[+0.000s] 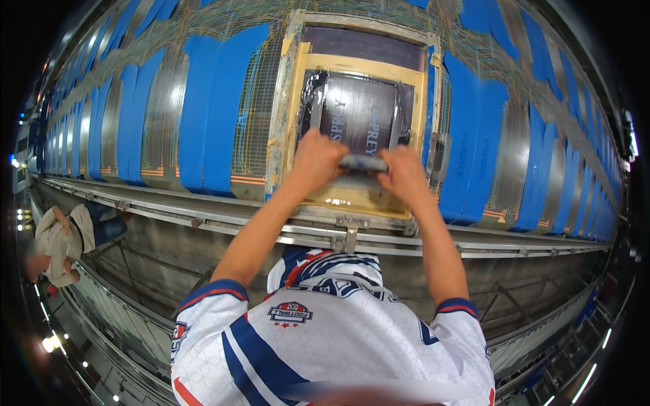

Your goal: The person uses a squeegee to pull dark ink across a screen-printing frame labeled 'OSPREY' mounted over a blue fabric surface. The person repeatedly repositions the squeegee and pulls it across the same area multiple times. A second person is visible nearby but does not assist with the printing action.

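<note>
Left hand [317,157], right hand [406,172]: fingers wrapped round grey bar-shaped handle [364,163]; press evenly, square to pale rectangular frame [282,108].

Blue fabric pieces [220,111] on a grey table [167,101] lined in yellow, green and orange.
The screen frame [279,122] is pale and stained, its inner border [419,122] yellow, its mesh [357,95] dark purple-grey with pale-blue lettering [374,132]; the handle [364,163] is grey. The jersey [352,338] is white, faintly geometric, with navy stripes [254,355] and navy-and-red cuffs [457,306].
</note>
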The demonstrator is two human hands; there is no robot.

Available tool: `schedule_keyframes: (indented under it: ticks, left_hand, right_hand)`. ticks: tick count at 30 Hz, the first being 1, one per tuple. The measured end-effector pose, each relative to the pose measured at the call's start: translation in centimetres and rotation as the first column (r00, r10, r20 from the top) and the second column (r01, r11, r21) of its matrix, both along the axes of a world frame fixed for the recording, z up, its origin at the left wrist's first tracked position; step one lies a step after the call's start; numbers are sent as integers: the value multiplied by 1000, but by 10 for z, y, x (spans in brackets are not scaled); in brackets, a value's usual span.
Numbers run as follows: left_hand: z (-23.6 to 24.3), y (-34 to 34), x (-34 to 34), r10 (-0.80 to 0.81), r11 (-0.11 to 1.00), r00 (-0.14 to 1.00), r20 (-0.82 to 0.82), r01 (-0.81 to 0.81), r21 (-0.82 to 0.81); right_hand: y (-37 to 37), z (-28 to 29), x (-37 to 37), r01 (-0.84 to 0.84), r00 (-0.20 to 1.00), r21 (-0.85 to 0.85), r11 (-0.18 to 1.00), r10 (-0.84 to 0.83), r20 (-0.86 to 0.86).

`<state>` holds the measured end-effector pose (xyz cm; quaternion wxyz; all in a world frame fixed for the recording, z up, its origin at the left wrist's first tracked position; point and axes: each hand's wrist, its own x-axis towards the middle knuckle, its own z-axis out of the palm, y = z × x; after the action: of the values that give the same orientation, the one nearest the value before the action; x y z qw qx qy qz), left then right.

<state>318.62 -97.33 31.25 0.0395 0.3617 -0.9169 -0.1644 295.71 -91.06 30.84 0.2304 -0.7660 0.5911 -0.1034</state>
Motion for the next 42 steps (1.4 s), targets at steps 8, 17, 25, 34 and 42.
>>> schedule_keyframes:
  ticks: [8, 17, 25, 34, 42]
  left_hand:
    - [0, 57, 22, 36, 985, 995, -95, -51, -162]
    - [-11, 58, 38, 74, 989, 980, -185, -95, -110]
    - [12, 7, 168, 81, 985, 985, -152, -103, -137]
    - [30, -39, 351, 68, 982, 986, -151, -93, -163]
    - [23, -44, 369, 48, 999, 998, -41, -48, 7]
  right_hand:
    - [-14, -2, -53, 614, 789, -344, 710, -553, 267]
    - [-25, -28, -75, 866, 454, 60, 497, -830, 323]
    - [-59, -50, 60, 818, 513, -74, 571, -665, 543]
    - [-112, -39, 251, 821, 453, 31, 569, -684, 571]
    - [-124, -50, 257, 817, 493, 70, 572, -757, 430]
